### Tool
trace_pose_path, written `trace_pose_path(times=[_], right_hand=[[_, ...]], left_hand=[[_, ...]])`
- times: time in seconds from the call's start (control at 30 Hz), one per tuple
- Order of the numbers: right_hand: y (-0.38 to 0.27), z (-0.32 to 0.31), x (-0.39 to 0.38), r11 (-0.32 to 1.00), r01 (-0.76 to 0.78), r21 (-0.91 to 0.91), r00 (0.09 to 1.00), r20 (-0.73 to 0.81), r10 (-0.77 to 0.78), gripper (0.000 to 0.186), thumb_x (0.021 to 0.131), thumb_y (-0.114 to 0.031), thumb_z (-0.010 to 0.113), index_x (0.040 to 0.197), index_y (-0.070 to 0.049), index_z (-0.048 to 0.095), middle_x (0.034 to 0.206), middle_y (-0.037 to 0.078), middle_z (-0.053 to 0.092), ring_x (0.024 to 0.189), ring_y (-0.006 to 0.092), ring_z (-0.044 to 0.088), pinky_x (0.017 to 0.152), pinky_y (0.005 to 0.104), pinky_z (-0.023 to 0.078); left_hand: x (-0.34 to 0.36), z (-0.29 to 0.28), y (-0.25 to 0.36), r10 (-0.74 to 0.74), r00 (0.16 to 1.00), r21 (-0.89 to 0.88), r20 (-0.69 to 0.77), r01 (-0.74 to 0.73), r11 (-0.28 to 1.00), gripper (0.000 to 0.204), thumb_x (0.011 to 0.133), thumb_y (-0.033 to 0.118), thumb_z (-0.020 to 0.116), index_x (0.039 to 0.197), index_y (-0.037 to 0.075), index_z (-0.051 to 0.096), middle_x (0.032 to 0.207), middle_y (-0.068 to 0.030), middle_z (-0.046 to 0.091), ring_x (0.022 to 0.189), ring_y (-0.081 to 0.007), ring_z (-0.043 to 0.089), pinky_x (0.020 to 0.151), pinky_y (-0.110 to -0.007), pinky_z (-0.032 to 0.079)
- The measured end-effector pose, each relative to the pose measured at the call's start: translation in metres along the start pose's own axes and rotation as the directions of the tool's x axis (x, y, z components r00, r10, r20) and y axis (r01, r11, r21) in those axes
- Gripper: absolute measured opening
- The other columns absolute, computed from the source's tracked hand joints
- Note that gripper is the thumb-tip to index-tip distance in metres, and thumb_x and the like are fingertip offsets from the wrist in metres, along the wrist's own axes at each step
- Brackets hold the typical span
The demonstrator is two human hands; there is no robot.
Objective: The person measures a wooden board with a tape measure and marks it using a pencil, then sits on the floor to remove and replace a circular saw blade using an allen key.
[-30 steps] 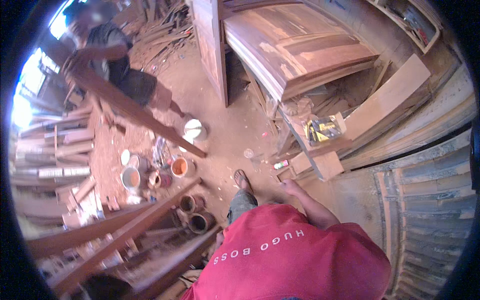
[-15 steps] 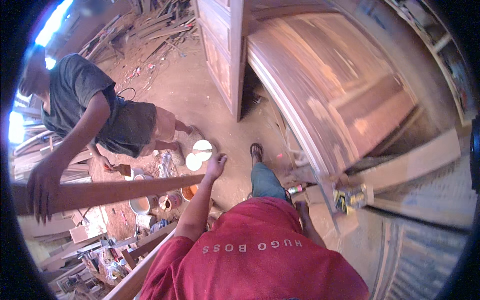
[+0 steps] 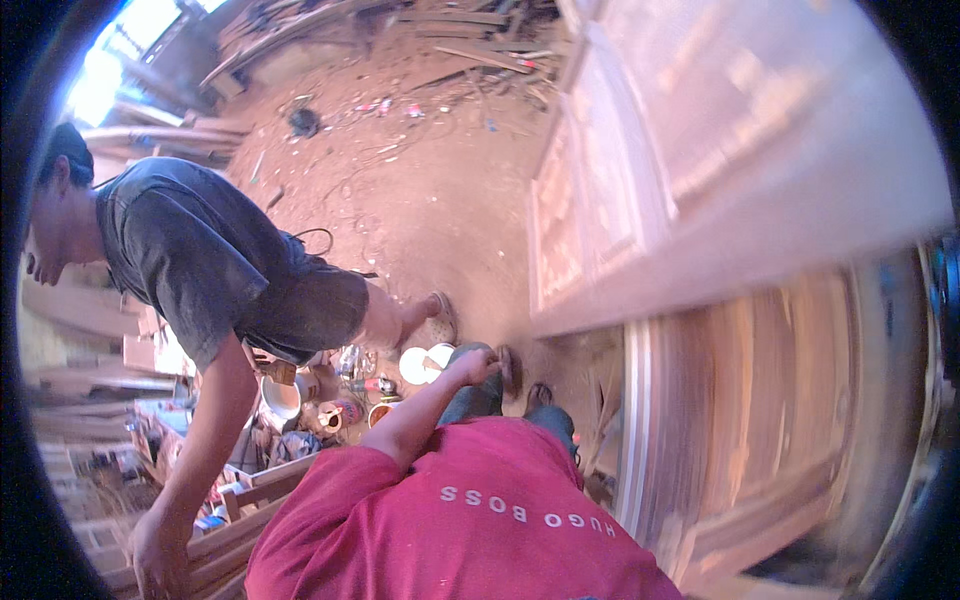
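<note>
My left hand (image 3: 478, 364) hangs over my legs, fingers loosely curled with nothing visible in them, just right of two white round lids (image 3: 418, 366). My right hand is out of view behind my red-shirted body. A co-worker in a dark T-shirt (image 3: 200, 250) stands on my left, one hand (image 3: 160, 550) low beside wooden beams (image 3: 265, 510). A brush (image 3: 280, 370) is near their body. At my right a tall panelled wooden door (image 3: 640, 180) stands close, with stacked wooden panels (image 3: 740, 400) beside it, partly blurred.
Buckets (image 3: 282, 400), a drill (image 3: 372, 385) and assorted clutter lie on the floor left of my feet. Scrap timber (image 3: 460, 35) is piled at the back on a dusty floor (image 3: 420, 180) strewn with shavings and litter. More boards line the left edge.
My view has swung and moved forward, bringing the door much closer. My left hand came up by half a second ago and has shifted rightward; my right hand left view. The co-worker's arm has lowered.
</note>
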State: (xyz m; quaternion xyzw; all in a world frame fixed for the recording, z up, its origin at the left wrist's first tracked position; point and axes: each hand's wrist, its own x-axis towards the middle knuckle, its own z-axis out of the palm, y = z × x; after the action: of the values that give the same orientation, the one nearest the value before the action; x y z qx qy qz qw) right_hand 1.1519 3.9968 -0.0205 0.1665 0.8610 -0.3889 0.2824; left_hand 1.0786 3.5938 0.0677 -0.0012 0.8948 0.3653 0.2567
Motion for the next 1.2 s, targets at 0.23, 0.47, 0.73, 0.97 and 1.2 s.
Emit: trace_pose_path(times=[0.23,0.47,0.73,0.97,1.2], right_hand=[[-0.252,0.042,0.220,0.973,0.219,-0.074,0.974,0.068,-0.215,0.032,0.092,-0.032,0.052,0.082,-0.004,0.066,0.079,0.018,0.067,0.069,0.0311,0.068,0.063,0.0463,0.054],[-0.453,0.098,0.332,0.964,0.166,-0.208,0.982,0.123,-0.142,0.033,0.094,-0.030,0.051,0.084,-0.002,0.065,0.079,0.018,0.067,0.069,0.0305,0.068,0.063,0.0452,0.055],[-0.636,0.123,0.385,0.965,0.031,-0.261,0.996,0.092,-0.007,0.033,0.095,-0.029,0.050,0.086,0.000,0.064,0.079,0.019,0.067,0.069,0.0298,0.069,0.063,0.0438,0.056],[-0.764,0.200,0.612,0.909,0.079,-0.410,0.951,0.303,0.054,0.024,0.094,-0.024,0.057,0.098,-0.002,0.068,0.080,0.012,0.066,0.072,0.0254,0.068,0.058,0.0446,0.060],[-1.088,0.344,0.769,0.500,0.597,-0.627,0.802,0.450,-0.392,0.036,0.095,-0.031,0.052,0.100,-0.001,0.070,0.095,0.022,0.070,0.091,0.0364,0.068,0.076,0.0473,0.055]], left_hand=[[0.164,-0.122,-0.064,-0.031,0.998,-0.014,0.060,0.032,0.999,0.039,0.091,0.040,0.058,0.109,0.008,0.070,0.106,-0.0184,0.071,0.100,-0.0363,0.067,0.089,-0.046,0.052],[0.254,-0.332,-0.180,-0.013,0.996,0.149,0.091,0.000,0.989,0.039,0.088,0.039,0.058,0.109,0.009,0.071,0.108,-0.0196,0.070,0.100,-0.0380,0.067,0.088,-0.048,0.052],[0.284,-0.576,-0.336,-0.491,0.756,-0.479,-0.433,0.268,0.836,0.037,0.092,0.033,0.061,0.113,0.004,0.068,0.107,-0.0199,0.070,0.097,-0.0329,0.068,0.085,-0.042,0.053],[0.230,-0.614,-0.461,-0.731,0.521,-0.623,-0.441,0.408,0.667,0.039,0.091,0.033,0.064,0.114,0.001,0.066,0.106,-0.0198,0.070,0.099,-0.0324,0.068,0.086,-0.042,0.053],[0.181,-0.622,-0.510,-0.964,0.266,-0.734,-0.014,0.652,0.190,0.031,0.088,0.030,0.065,0.105,0.005,0.072,0.099,-0.0181,0.073,0.089,-0.0303,0.070,0.077,-0.041,0.054]])
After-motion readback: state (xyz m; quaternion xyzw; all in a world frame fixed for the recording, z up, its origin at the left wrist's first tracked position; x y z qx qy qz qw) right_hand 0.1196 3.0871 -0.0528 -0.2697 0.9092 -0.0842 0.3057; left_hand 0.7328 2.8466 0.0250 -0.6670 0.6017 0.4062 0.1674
